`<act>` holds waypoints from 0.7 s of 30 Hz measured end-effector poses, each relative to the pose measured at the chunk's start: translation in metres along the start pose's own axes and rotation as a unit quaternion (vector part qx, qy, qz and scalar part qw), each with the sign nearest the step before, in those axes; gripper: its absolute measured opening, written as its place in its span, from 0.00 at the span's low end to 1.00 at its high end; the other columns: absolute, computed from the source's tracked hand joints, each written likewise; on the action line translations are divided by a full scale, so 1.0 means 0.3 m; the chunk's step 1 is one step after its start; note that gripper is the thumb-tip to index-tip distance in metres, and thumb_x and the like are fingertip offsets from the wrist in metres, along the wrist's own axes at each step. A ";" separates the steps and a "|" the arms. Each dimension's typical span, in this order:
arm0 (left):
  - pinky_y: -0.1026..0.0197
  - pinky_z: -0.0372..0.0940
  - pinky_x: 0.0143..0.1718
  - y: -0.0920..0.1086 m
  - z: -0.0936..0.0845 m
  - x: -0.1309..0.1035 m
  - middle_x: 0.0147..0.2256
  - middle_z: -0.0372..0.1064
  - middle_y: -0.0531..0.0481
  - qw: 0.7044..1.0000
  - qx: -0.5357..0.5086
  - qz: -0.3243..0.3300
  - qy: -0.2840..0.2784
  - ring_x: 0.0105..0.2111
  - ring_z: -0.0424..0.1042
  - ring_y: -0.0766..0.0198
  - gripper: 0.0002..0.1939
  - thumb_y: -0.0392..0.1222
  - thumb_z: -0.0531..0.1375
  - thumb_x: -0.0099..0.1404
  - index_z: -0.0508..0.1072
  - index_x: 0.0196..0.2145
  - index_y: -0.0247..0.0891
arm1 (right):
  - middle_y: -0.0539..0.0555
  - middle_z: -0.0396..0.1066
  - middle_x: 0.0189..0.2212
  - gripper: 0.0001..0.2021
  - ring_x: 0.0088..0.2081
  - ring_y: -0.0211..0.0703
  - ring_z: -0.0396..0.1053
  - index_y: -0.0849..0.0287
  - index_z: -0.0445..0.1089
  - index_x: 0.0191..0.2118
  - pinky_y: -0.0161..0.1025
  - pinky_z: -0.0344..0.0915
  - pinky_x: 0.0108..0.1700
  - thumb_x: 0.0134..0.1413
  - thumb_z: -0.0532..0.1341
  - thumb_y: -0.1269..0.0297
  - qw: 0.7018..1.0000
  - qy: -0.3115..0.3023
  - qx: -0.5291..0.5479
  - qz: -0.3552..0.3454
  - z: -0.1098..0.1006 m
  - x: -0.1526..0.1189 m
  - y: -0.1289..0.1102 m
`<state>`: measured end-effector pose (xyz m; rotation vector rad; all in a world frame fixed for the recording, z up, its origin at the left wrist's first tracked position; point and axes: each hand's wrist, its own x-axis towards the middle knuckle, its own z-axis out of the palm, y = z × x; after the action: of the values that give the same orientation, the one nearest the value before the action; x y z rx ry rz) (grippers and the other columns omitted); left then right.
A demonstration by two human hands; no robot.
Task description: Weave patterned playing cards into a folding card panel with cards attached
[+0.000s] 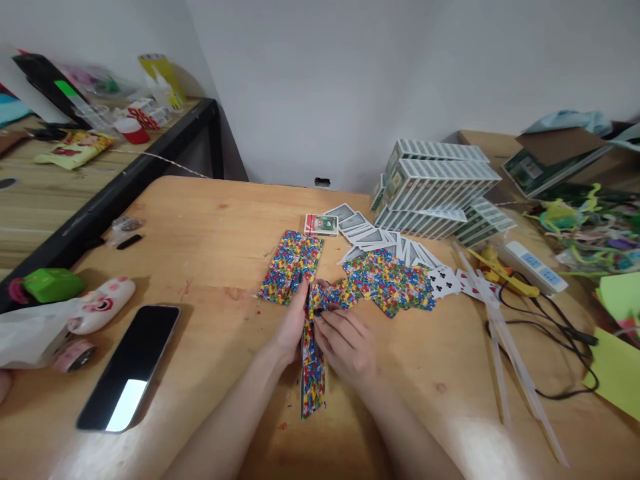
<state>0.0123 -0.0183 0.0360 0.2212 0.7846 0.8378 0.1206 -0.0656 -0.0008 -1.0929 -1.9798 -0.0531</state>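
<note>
A long strip with a multicoloured speckled pattern (313, 373) stands on edge between my hands at the middle of the table. My left hand (294, 320) grips its upper part from the left, and my right hand (347, 340) pinches the patterned piece from the right. Just beyond my left hand lies a flat patterned panel (291, 265). More patterned pieces (387, 280) spread out to the right of my fingers, partly over face-down playing cards (370, 235). A boxed card deck (321, 225) lies behind the panel.
Striped green-and-white boxes (440, 183) are stacked at the back right. Clear plastic strips (510, 347), black cables (545, 393) and a power strip (536, 267) lie at the right. A phone (131, 367) and a tissue pack (37, 333) are at the left.
</note>
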 end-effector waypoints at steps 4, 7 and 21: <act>0.63 0.66 0.28 -0.011 0.007 0.000 0.28 0.72 0.48 1.000 -0.009 -0.001 -0.004 0.29 0.72 0.61 0.21 0.56 0.55 0.54 0.71 0.35 0.35 | 0.54 0.73 0.32 0.15 0.35 0.42 0.70 0.56 0.67 0.45 0.43 0.70 0.40 0.50 0.58 0.74 1.000 0.008 -0.005 0.016 0.007 -0.001 -0.007; 0.63 0.67 0.28 -0.013 0.008 -0.003 0.29 0.72 0.47 1.000 -0.016 -0.003 -0.013 0.30 0.72 0.61 0.20 0.55 0.56 0.55 0.70 0.36 0.36 | 0.56 0.72 0.34 0.16 0.37 0.44 0.70 0.55 0.66 0.46 0.45 0.69 0.42 0.51 0.57 0.74 0.999 -0.004 0.004 0.033 0.013 -0.002 -0.009; 0.57 0.68 0.34 0.017 -0.035 0.002 0.33 0.73 0.44 0.998 -0.055 -0.027 -0.033 0.34 0.73 0.56 0.23 0.30 0.53 0.44 0.71 0.41 0.32 | 0.57 0.68 0.38 0.15 0.43 0.44 0.64 0.57 0.66 0.46 0.45 0.65 0.46 0.54 0.54 0.75 0.993 -0.040 0.086 0.067 -0.001 0.031 0.026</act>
<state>0.0022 -0.0157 0.0305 0.1294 0.6780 0.8155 0.1241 -0.0546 0.0033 -1.1262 -1.9366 0.2334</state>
